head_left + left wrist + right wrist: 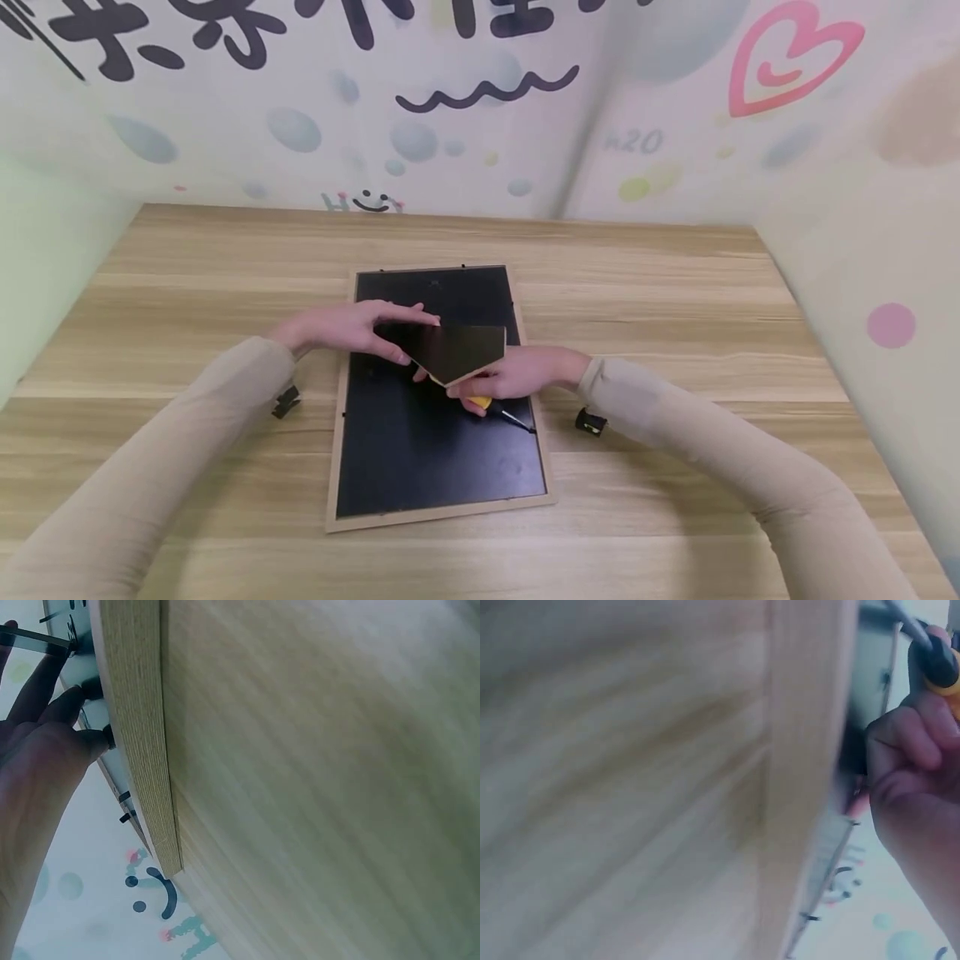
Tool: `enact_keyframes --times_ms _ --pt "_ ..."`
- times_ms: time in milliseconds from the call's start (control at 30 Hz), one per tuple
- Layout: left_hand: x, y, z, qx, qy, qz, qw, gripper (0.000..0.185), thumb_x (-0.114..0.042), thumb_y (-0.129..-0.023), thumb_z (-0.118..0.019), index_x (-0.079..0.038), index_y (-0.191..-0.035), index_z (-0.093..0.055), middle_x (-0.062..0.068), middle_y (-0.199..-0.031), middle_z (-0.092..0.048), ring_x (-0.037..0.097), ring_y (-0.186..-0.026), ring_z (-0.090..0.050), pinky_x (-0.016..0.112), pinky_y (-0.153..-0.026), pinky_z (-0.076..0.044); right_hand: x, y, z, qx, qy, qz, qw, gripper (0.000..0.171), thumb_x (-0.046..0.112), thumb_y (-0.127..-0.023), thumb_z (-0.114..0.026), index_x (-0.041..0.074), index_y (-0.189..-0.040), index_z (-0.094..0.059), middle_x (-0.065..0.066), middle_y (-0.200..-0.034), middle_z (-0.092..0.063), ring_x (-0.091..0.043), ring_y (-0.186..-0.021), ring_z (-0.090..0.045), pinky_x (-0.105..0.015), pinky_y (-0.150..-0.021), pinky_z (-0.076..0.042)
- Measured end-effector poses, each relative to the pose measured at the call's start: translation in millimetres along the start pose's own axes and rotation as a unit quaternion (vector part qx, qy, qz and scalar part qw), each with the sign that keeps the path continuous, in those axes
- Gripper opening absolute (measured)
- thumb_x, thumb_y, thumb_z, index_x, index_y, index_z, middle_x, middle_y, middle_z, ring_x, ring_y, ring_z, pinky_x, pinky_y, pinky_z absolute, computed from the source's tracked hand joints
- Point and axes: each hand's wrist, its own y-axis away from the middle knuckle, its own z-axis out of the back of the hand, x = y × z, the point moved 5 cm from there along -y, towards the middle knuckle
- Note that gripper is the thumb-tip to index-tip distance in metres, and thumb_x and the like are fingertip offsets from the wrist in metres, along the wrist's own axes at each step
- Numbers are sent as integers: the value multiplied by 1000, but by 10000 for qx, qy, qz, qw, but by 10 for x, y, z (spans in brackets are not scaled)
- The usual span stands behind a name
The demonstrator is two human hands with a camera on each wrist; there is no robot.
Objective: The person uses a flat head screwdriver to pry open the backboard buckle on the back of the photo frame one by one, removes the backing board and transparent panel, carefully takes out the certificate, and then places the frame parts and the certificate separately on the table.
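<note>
A picture frame lies back up on the wooden table, its black backing panel showing. From the panel rises a black stand flap, tilted up. My left hand is at the flap's left side, fingers extended; in the left wrist view its fingertips touch the panel. My right hand grips a yellow-and-black screwdriver, partly behind the flap in the head view. The screwdriver's metal shaft points to the frame's right edge, its tip near a small dark tab. Its handle also shows in the right wrist view.
Several small dark tabs sit along the frame's inner edges, such as one tab at the top. Small black devices appear beside both wrists. A patterned wall stands behind the table, with walls at both sides.
</note>
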Motion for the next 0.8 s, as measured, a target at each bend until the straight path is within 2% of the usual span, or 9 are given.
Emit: enact_keyframes --times_ms 100,233,433,500,600,700,800 --pt "-10 -6 -3 -12 -14 -18 10000 65 -24 -88 -72 -17 -146 -45 14 -157 -22 27 -145 -12 55 -112 -16 51 43 -17 -58 281 64 9996 20 9 -102 -47 1 -117 -56 6 -71 -60 -8 -66 -56 -27 -75 -47" --pt "-16 -20 -4 -33 -46 28 10000 65 -24 -87 -72 -17 -146 -46 14 -157 -21 28 -145 -12 55 -112 -15 87 147 -13 -210 303 -69 9993 13 7 -102 -46 1 -99 -56 8 -75 -59 -8 -70 -55 -26 -74 -46" --pt "-23 -27 -10 -63 -91 106 9999 65 -26 -87 -72 -20 -146 -46 13 -158 -19 31 -145 -12 57 -111 -14 172 258 -55 -259 -414 -56 9988 26 6 -102 -43 -4 -126 -47 0 -75 -58 -23 -70 -57 -31 -76 -47" --pt "-17 -17 -7 -114 -128 136 9998 65 -26 -87 -72 -20 -146 -46 14 -157 -20 33 -144 -12 58 -111 -14 183 294 -67 -361 -521 -158 9979 25 7 -103 -42 -3 -125 -47 -2 -75 -57 -23 -71 -57 -32 -76 -47" --pt "3 -4 -2 -182 -163 163 9996 64 -27 -86 -73 -21 -145 -47 13 -157 -20 34 -144 -12 58 -111 -15 182 359 -70 -580 -547 -378 9961 18 12 -104 -41 0 -109 -54 -1 -75 -57 -21 -72 -56 -31 -75 -46" --pt "12 -4 -4 -207 -131 106 9996 64 -27 -87 -73 -21 -145 -47 13 -157 -21 32 -144 -13 58 -111 -15 181 454 -65 -827 -826 -353 9925 20 16 -105 -40 1 -115 -50 -5 -77 -56 -25 -74 -55 -32 -74 -46" --pt "12 -7 -8 -196 -107 15 9997 64 -28 -87 -72 -20 -145 -47 14 -157 -21 31 -144 -13 57 -111 -16 179 589 -45 -1181 -1241 -18 9852 22 16 -105 -39 6 -125 -39 -11 -79 -54 -32 -74 -54 -34 -74 -47"
